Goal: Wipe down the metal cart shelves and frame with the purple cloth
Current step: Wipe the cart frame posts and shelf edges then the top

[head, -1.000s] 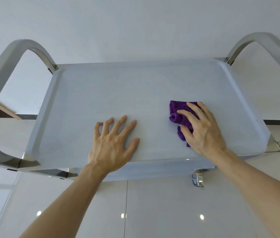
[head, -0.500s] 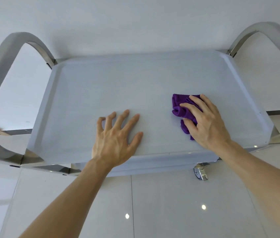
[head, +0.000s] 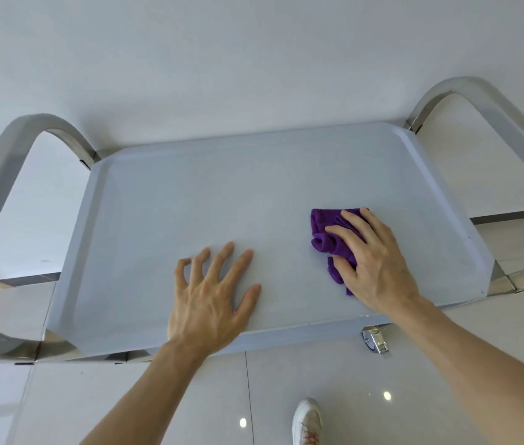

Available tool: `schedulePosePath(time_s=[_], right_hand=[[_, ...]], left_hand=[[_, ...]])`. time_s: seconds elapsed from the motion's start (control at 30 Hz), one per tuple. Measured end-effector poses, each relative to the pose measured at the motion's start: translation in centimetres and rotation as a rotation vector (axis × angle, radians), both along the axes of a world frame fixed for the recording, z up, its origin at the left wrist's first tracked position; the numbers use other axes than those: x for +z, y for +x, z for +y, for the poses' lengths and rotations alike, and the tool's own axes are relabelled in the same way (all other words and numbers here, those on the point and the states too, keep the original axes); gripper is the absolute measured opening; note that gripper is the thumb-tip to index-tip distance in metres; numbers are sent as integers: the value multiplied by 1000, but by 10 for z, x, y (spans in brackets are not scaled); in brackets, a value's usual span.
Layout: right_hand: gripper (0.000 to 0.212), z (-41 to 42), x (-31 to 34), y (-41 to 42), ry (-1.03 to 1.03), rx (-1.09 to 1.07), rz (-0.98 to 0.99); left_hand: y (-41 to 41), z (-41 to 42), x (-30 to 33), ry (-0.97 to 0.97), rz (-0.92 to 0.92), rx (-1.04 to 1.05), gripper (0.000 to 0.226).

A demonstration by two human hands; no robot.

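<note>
A: What lay nearest the person, before the top shelf (head: 190, 194)?

B: A white shoe (head: 307, 422) on the glossy tiled floor (head: 61, 396), short of the shelf's near edge, and a caster (head: 375, 340) tucked under that edge.

A: And on the shelf itself?

B: The left hand (head: 209, 293) rested just inside the near edge, a little left of the shelf's middle, fingers spread wide and holding nothing. It looked to be steadying the cart. The right hand (head: 373, 261) lay on the shelf's right half, flat on the purple cloth (head: 328, 232), pressing it down, with fingers slightly bent over the bunched fabric. The cloth poked out to the left of and beyond the fingers.

A: Which step was that?

B: Wiping the top shelf, by the look of it, with the right part under way. Whether the rest was already done could not be told.

A: What would the next move call for?

B: Probably steady downward pressure while sweeping the cloth toward the shelf's far rim and corners, then over to its left half. Past the shelf's two ends rose the curved metal handles (head: 13, 175), which also wanted wiping, as did any lower shelves, hidden beneath.
</note>
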State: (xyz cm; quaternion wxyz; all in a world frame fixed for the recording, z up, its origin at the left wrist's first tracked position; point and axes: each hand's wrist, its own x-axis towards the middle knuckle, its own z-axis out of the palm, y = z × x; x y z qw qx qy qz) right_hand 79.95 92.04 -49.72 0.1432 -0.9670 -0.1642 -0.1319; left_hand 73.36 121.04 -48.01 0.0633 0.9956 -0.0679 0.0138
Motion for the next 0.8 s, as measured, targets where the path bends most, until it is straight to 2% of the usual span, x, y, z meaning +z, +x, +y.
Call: schedulePosePath(time_s=[0.2, 0.33, 0.37, 0.43, 0.5, 0.57, 0.7, 0.8], right_hand=[[41, 2, 13, 0, 14, 19, 121], [41, 2, 37, 5, 136, 8, 394], [38, 3, 50, 7, 237, -28, 474], [38, 7, 80, 6, 485, -81, 585], [47, 15, 112, -1, 717, -64, 636], [47, 25, 140, -14, 859, -19, 689], [52, 47, 178, -35, 805, 133, 562], [58, 66, 207, -43, 755, 238, 542]], left_hand=[[4, 0, 17, -84, 113, 56, 58], [18, -4, 41, -139, 303, 103, 52], [22, -6, 51, -209, 339, 123, 47], [27, -13, 77, -488, 416, 232, 34], [25, -23, 106, -781, 502, 350, 23], [17, -33, 130, -984, 580, 424, 19], [0, -44, 175, -1339, 656, 502, 44], [-5, -43, 206, -1460, 656, 477, 48]])
